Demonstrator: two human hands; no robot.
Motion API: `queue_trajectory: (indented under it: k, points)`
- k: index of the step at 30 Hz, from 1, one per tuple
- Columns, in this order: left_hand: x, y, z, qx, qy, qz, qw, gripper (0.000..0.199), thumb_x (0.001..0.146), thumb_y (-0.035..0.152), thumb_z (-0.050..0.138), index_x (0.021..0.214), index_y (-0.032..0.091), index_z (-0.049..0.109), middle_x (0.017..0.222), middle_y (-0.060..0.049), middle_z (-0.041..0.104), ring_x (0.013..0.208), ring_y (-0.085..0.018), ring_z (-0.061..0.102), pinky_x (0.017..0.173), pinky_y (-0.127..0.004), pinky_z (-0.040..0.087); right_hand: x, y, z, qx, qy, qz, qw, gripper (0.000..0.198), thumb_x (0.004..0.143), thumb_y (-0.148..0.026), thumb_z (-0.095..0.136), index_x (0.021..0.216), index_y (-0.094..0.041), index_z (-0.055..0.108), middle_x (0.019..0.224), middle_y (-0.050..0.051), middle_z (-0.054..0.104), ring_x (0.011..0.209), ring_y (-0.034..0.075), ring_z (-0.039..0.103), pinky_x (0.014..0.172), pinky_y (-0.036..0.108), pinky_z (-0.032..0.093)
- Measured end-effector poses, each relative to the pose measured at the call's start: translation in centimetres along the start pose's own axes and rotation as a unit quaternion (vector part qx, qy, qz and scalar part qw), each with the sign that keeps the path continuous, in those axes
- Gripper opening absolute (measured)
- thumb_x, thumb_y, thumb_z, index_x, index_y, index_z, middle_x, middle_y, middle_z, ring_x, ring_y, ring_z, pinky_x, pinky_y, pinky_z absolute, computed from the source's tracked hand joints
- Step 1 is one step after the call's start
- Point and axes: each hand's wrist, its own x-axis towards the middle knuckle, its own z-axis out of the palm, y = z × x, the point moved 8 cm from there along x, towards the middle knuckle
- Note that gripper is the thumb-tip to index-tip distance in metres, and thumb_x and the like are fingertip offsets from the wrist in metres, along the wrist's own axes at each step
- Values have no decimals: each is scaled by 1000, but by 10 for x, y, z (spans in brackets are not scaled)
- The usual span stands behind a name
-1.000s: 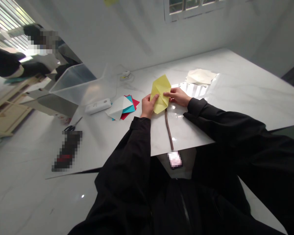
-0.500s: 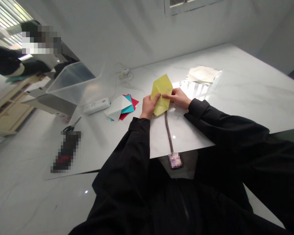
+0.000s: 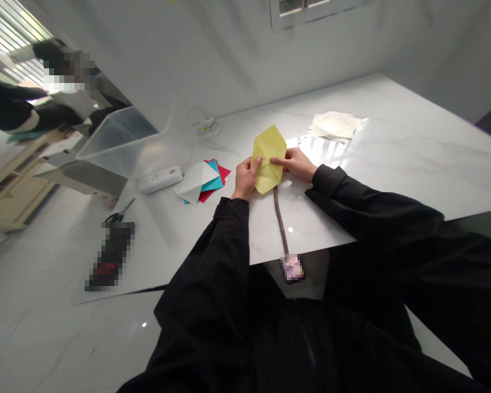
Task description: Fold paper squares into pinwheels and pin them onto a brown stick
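A sheet of yellow paper (image 3: 270, 143), folded into a pointed shape with crease lines, is held between both hands over the table. My left hand (image 3: 246, 177) grips its left edge, thumb lying on the front face. On the opposite edge, my right hand (image 3: 298, 163) pinches the paper with its thumb pressed near the middle. The other fingers are partly hidden behind the sheet. Below the paper a thin brown cord (image 3: 280, 221) runs down to a blurred-out pinkish item (image 3: 293, 268) at the table's front edge.
White, blue and red papers (image 3: 200, 183) lie to the left, beside a white power strip (image 3: 161, 180) and a clear plastic bin (image 3: 118, 142). Scissors (image 3: 117, 215) and a blurred dark object (image 3: 110, 259) are nearer. Cream papers (image 3: 335, 125) lie back right. Another person (image 3: 61, 98) is far left.
My left thumb has shifted slightly left, away from the right thumb, on the yellow paper. Both hands keep their hold, and the view has moved a little.
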Motion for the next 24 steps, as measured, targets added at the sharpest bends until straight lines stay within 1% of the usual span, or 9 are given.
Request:
queue_trajectory:
  k: [5,8,14,18,24]
  points:
    - [-1,-1,1,-1,-23,-10,1000,57,70,66,90,93,15,77,87,-9,78,77,-20,73,67,-29,58,-4,-4,2,38,2,9,999,47,73,-51,92,94,-12,78,87,9,78,77,20,68,69,32,59]
    - [-1,-2,2,-10,-31,-15,999,59,68,65,92,96,15,78,89,-10,79,79,-21,74,72,-31,60,-5,-4,4,64,-2,10,998,48,73,-51,93,96,-12,78,93,9,80,82,21,70,71,32,60]
    - [0,-4,0,-14,-15,-18,1000,60,68,65,92,99,15,79,91,-11,80,82,-23,75,73,-33,61,-2,0,3,48,-14,7,999,48,75,-55,91,95,-13,77,89,9,78,75,18,66,66,30,56]
    - [0,-3,-2,-7,-1,-13,1000,60,68,66,92,96,15,78,89,-10,80,80,-22,75,71,-32,61,0,2,3,33,-23,4,999,49,77,-58,90,93,-14,76,84,7,75,71,17,63,64,30,54]
    - [-2,-1,-2,3,6,-10,1000,61,69,69,90,93,14,77,86,-10,78,77,-22,74,69,-32,59,1,2,1,11,-26,-11,1000,51,76,-62,90,89,-14,74,73,3,69,62,13,53,56,28,49]
